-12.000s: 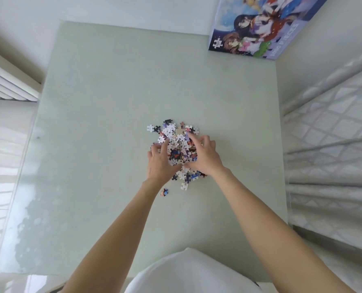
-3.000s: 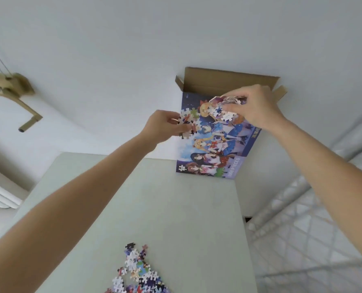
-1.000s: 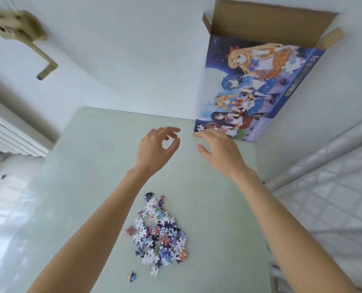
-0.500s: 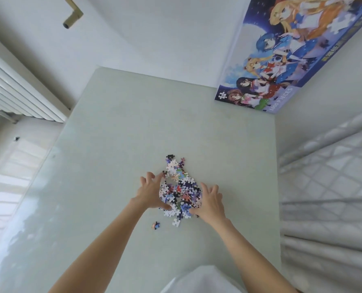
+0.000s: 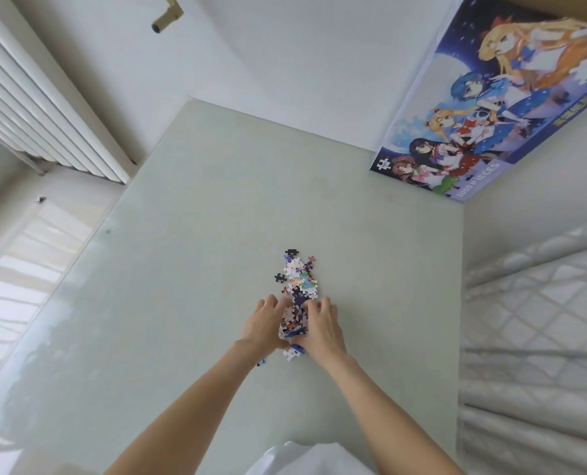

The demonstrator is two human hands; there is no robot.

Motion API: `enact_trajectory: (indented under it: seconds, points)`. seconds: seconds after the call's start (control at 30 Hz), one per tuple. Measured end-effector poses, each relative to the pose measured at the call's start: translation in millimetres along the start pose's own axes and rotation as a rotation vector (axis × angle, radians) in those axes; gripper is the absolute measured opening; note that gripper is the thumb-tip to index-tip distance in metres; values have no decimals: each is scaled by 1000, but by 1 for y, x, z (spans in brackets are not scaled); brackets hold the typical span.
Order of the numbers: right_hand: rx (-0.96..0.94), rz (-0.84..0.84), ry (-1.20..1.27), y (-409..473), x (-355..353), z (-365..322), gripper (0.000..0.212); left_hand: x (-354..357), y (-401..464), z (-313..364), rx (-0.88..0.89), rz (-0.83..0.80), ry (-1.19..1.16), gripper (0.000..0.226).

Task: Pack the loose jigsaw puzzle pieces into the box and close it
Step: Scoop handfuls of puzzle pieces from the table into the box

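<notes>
A small heap of loose jigsaw pieces (image 5: 300, 279) lies near the middle of the pale green table (image 5: 196, 241). My left hand (image 5: 262, 325) and my right hand (image 5: 321, 329) press in from either side and squeeze the near part of the heap between their curled fingers. A few stray pieces (image 5: 291, 353) lie just below my hands. The puzzle box (image 5: 484, 108), with a bright cartoon picture on its face, stands at the table's far right corner against the wall. Its brown cardboard top edge shows at the frame's upper edge.
A white radiator (image 5: 35, 108) runs along the left wall. A quilted white mattress or cover (image 5: 538, 323) lies close along the table's right edge. A brass fitting (image 5: 167, 15) sticks out of the wall at the top.
Both hands have drawn together, bunching the near half of the heap between them. The far pieces have been left in a narrow strip. The view has tilted down slightly.
</notes>
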State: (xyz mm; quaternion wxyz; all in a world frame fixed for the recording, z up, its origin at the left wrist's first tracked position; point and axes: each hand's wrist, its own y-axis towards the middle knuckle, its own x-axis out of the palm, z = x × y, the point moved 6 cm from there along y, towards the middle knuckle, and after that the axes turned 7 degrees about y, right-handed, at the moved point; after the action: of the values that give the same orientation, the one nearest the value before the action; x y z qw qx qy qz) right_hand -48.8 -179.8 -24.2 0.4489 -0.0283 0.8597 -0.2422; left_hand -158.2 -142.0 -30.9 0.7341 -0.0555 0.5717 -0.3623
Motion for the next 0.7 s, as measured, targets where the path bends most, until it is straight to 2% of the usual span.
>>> enact_trajectory:
  seconds: [0.2, 0.3, 0.53, 0.7]
  points:
    - [-46, 7, -42, 4, 1, -4, 69, -2, 0, 2, 20, 34, 18, 65]
    - [-54, -47, -29, 5, 3, -10, 73, -3, -1, 1, 37, 35, -33, 68]
    - [-44, -31, -70, 4, 3, -6, 53, -6, -2, 3, 77, 25, -10, 61]
    - [-54, -6, -45, 3, 5, -7, 43, -5, -2, -4, 26, -3, 8, 57]
